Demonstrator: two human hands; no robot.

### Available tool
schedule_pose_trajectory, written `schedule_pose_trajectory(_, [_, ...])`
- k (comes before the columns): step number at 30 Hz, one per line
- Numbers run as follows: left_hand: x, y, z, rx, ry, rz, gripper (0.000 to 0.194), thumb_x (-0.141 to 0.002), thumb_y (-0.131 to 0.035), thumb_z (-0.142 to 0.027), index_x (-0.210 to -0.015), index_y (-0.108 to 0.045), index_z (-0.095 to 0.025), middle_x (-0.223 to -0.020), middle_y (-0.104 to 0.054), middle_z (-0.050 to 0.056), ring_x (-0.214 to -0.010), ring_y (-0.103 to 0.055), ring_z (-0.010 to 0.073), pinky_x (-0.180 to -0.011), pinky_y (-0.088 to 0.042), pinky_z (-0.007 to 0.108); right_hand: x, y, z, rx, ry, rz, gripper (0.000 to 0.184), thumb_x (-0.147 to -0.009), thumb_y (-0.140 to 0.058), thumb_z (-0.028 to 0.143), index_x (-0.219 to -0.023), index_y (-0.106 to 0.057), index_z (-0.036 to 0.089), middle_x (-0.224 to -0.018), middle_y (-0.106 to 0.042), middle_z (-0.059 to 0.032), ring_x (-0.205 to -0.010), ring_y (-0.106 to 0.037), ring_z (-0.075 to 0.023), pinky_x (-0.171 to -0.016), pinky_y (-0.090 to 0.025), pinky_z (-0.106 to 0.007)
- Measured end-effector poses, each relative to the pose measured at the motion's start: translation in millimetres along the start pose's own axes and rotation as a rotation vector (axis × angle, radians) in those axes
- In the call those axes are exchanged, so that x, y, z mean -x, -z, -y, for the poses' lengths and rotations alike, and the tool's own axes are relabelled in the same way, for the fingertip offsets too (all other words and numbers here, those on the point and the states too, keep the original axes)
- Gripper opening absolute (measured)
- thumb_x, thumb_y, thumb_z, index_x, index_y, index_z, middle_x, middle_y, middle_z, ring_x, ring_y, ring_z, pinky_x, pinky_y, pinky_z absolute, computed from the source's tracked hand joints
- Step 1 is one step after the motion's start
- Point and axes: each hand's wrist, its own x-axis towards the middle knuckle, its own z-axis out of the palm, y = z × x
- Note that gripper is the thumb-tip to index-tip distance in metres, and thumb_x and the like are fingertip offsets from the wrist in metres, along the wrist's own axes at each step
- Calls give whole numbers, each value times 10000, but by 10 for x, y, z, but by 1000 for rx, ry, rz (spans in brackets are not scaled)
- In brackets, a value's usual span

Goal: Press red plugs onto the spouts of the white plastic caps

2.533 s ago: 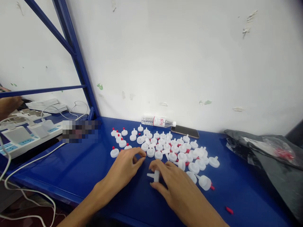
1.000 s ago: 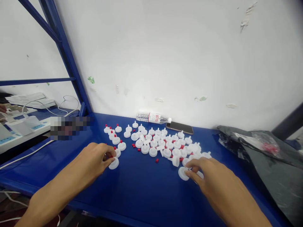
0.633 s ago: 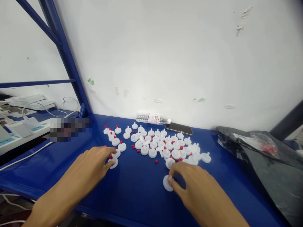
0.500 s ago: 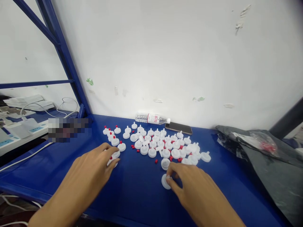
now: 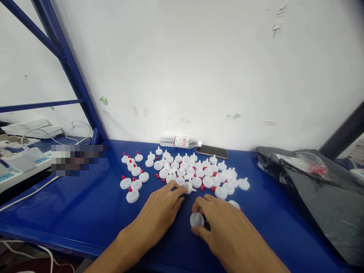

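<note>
On the left, a white plastic power strip with blue sockets [image 5: 34,170] lies beyond the blue-painted metal upright [image 5: 71,72]. On the blue tabletop [image 5: 71,204] stands a loose cluster of red-tipped white plastic caps, the nearest one [image 5: 132,195] upright, its spout pointing up.

The left hand [image 5: 159,206] has its fingers bent, the forefinger touching a white spouted plastic cap [image 5: 188,188] at the pile's near edge; whether it pinches it, I cannot tell. That cap lies tipped over, its long axis roughly crosswise and its spout pointing right. Around and behind it are bare-spouted white caps, mostly upright, with small red plastic tips [image 5: 202,188] among them.

The right hand [image 5: 218,223] pinches a translucent white round cap [image 5: 196,220] between thumb and forefinger, just nearer the camera than the pile. Its disc faces the camera; its spout seems foreshortened, the axis apparently running up toward the viewer.

The step in hand looks like handling one cap while reaching to another piece; a next move would call for a firm rim grip and a controlled turn of the spout.
</note>
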Motion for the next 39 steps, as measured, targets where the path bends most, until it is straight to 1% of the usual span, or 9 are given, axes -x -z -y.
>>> schedule_pose_trajectory(7, [-59,-20,30,10,88,-61,305,-989,-498,-139,-1189,-701,-248,-1121,-681,44,-973,-686,236,-889,-504,382,63,5,-45,-17,49,-3,149,-894,-689,172,-1026,-706,239,-1118,-722,-30,-1005,-688,-254,-792,-437,-356])
schedule_pose_trajectory(11, [-77,7,28,-14,128,-90,251,-974,-538,-154,-1161,-697,-208,-1073,-699,59,-918,-687,239,-813,-501,366,61,-47,-83,-18,79,-59,140,-877,-677,152,-989,-706,229,-1084,-732,-32,-960,-689,-253,-766,-433,-361])
schedule_pose_trajectory(18, [-104,-16,-55,9,72,-53,216,-995,-566,-285,-1130,-729,-247,-1046,-689,38,-850,-663,217,-766,-490,353,60,-84,-129,-56,100,-103,208,-824,-724,153,-1012,-720,242,-1079,-745,-28,-966,-692,-264,-774,-439,-358])
schedule_pose_trajectory(22, [-118,-34,-29,11,64,-28,197,-983,-570,-218,-1056,-749,-256,-1048,-679,28,-867,-659,211,-767,-489,343,38,-102,-141,-54,109,-122,206,-806,-741,154,-991,-720,241,-1068,-747,-27,-948,-693,-269,-748,-429,-354])
schedule_pose_trajectory(26, [-45,-19,46,65,47,-98,219,-992,-523,-192,-1045,-732,-231,-1044,-686,35,-916,-665,208,-823,-502,347,36,-100,-137,-77,114,-116,205,-812,-749,160,-996,-712,241,-1084,-741,-19,-952,-688,-260,-744,-415,-351])
schedule_pose_trajectory(29, [79,30,41,137,54,-188,277,-1015,-468,-236,-1142,-714,-247,-1068,-667,46,-916,-662,196,-830,-523,339,40,-89,-106,-84,122,-92,169,-840,-742,173,-993,-704,232,-1076,-737,-17,-951,-685,-250,-744,-407,-348])
schedule_pose_trajectory(32, [219,112,-57,272,47,-203,323,-1026,-429,-282,-1185,-710,-272,-1012,-628,41,-760,-639,150,-674,-542,271,28,-95,-56,-95,135,-53,207,-849,-770,222,-1042,-697,215,-1100,-726,-35,-983,-679,-263,-762,-406,-352])
schedule_pose_trajectory(36, [331,185,-250,567,153,-186,219,-971,-568,-375,-1030,-743,-258,-925,-651,28,-680,-636,134,-460,-476,181,-2,-130,17,-122,173,-25,273,-867,-767,277,-1115,-682,201,-1124,-710,-55,-1012,-667,-286,-771,-397,-364])
schedule_pose_trajectory(39, [376,140,-321,702,226,-204,139,-902,-670,-340,-910,-760,-234,-885,-701,23,-682,-649,138,-526,-530,186,-14,-135,62,-135,181,-2,237,-881,-746,307,-1077,-680,190,-1089,-716,-52,-966,-670,-281,-709,-362,-352])
